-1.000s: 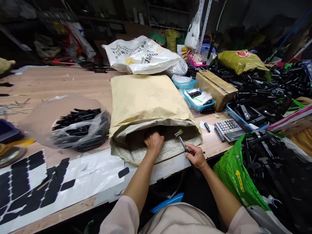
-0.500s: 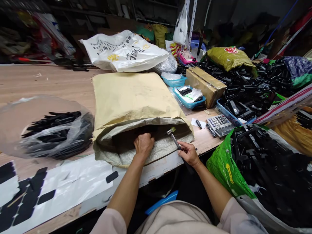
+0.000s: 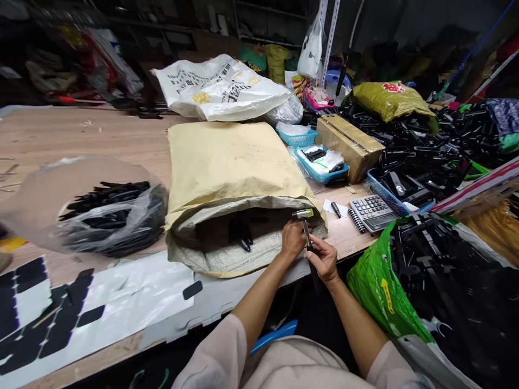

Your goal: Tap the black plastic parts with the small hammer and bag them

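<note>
A small hammer (image 3: pixel 307 232) with a metal head and a yellow-green, see-through face stands nearly upright in my right hand (image 3: pixel 323 258), whose fingers close round its handle. My left hand (image 3: pixel 292 240) is curled right beside the hammer's neck, below the head. Its fingertips are hidden, so whether it grips the hammer cannot be seen. Both hands are at the right side of the mouth of a large tan woven sack (image 3: pixel 227 156) lying on the table. Inside the sack's opening lie dark, shiny black pieces (image 3: pixel 242 232), partly in shadow.
On the left lies a clear plastic bag of black parts (image 3: pixel 109 208), with black stickers on white sheets (image 3: pixel 138 294) in front. To the right are a calculator (image 3: pixel 373 212), a cardboard box (image 3: pixel 348 146), blue baskets (image 3: pixel 322 173) and a green sack full of black parts (image 3: pixel 375 275).
My left hand has come out of the sack and moved right to the hammer. The hammer head has turned and shifted right. Black pieces now show in the sack's mouth.
</note>
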Available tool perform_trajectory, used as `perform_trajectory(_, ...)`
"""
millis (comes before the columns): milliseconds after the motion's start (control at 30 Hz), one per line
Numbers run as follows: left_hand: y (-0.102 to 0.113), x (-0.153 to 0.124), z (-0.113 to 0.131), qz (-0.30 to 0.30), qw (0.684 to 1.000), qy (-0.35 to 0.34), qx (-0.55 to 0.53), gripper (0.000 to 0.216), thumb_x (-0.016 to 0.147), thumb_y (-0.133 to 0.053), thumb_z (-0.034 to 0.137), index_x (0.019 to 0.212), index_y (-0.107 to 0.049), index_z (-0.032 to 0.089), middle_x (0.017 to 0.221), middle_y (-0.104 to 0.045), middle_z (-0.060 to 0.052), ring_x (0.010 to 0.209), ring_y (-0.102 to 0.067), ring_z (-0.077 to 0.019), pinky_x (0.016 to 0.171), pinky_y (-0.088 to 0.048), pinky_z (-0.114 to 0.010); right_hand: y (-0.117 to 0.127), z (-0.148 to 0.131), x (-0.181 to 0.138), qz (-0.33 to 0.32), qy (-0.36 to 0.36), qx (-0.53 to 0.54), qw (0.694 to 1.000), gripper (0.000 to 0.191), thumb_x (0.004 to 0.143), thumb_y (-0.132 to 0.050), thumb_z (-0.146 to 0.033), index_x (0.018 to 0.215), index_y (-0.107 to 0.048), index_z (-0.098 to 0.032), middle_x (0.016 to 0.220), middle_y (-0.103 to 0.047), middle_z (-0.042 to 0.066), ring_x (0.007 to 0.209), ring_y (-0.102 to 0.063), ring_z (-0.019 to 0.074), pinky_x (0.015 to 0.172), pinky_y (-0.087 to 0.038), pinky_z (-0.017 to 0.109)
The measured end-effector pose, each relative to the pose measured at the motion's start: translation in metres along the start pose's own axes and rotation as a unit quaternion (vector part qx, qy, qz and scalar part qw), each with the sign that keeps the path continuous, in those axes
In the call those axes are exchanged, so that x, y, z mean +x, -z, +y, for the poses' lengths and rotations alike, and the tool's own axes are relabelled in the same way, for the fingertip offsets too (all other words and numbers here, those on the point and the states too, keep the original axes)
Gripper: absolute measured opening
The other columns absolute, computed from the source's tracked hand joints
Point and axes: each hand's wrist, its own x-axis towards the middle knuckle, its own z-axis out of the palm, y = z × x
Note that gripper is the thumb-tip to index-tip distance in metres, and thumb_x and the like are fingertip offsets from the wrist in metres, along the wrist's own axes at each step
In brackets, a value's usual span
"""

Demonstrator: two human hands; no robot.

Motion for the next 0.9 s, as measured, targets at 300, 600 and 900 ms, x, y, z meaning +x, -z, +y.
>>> perform_trajectory(300,0.049,-0.040,-0.023,0.127,0.984,0.026,0.118,0.017,0.091,-0.057,0.026,0.090,-0.073,0.020,0.089,-0.068,-0.007,0.087,-0.060,-0.0212,0.080,-0.044,-0.032,0.000,0.000,0.001,-0.013,-0.023,-0.012,1.000,0.044,0.080,-0.065,-0.025,0.123,-0.069,-0.016,0.067,-0.063,0.000,0.060,-0.058,0.0147,0.059,-0.048,0.028)
perform_trajectory(600,0.121,-0.072,-0.054,0.093,0.917,0.329,0.203,0.028,0.083,-0.058,0.048,0.083,-0.069,0.022,0.086,-0.071,-0.011,0.081,-0.065,-0.0312,0.067,-0.043,-0.037,0.000,-0.002,0.003,-0.027,-0.051,-0.034,0.998,0.048,0.078,-0.064,-0.027,0.124,-0.068,-0.014,0.065,-0.061,-0.001,0.060,-0.055,0.0144,0.058,-0.047,0.027)
perform_trajectory(900,0.112,-0.091,-0.055,0.078,0.981,0.086,0.154,0.016,0.084,-0.063,0.031,0.095,-0.069,0.022,0.095,-0.068,-0.005,0.089,-0.062,-0.0217,0.077,-0.046,-0.030,-0.001,-0.003,0.005,-0.041,-0.057,-0.031,0.997,0.047,0.078,-0.063,-0.026,0.124,-0.068,-0.013,0.064,-0.057,-0.002,0.058,-0.051,0.0127,0.055,-0.043,0.025)
